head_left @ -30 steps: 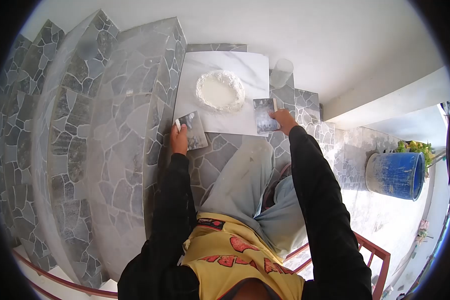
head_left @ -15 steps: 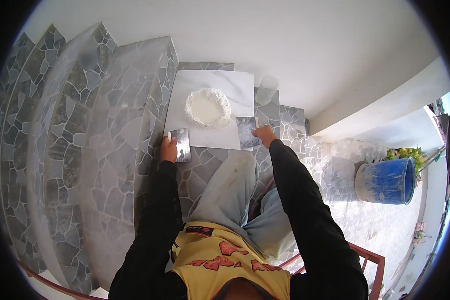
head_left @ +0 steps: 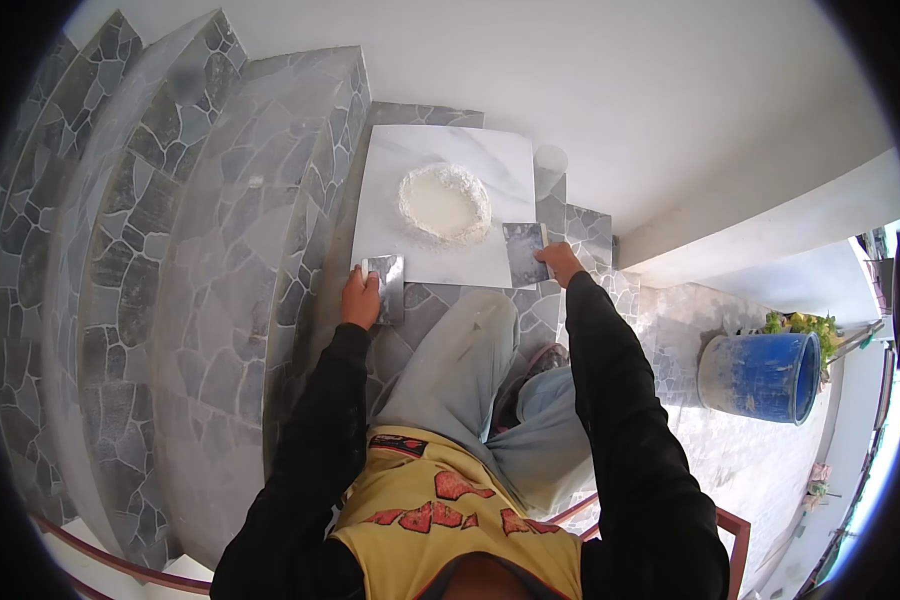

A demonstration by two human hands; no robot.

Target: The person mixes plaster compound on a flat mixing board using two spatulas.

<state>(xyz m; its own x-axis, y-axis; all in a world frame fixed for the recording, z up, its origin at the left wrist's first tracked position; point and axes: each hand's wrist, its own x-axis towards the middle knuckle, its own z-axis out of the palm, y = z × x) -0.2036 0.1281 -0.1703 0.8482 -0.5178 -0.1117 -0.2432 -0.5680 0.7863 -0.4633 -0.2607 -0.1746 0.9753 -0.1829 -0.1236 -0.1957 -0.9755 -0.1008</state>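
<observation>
In the head view, a white marbled board (head_left: 382,170) lies in front of my knees. On it sits a ring of white powder (head_left: 482,210) around a smooth, pale pool (head_left: 440,203); some powder is scattered beside it. My left hand (head_left: 361,298) grips a flat, wide metal scraper (head_left: 389,290) at the board's near left corner, the blade partly past the edge. At the near right corner my right hand (head_left: 560,262) is closed on a second wide scraper (head_left: 521,256), its blade over the board. Both scrapers are apart from the powder ring.
Stone-patterned steps (head_left: 210,330) rise on the left, and a white wall (head_left: 610,90) stands behind the board. A translucent container (head_left: 550,172) is by the board's far right side. Farther right stand a stained blue barrel (head_left: 760,375) and plants (head_left: 810,325). A red railing (head_left: 736,540) runs behind me.
The camera view has shifted, so the board and both hands appear farther right. Both hands still hold their scrapers, in about the same places against the board.
</observation>
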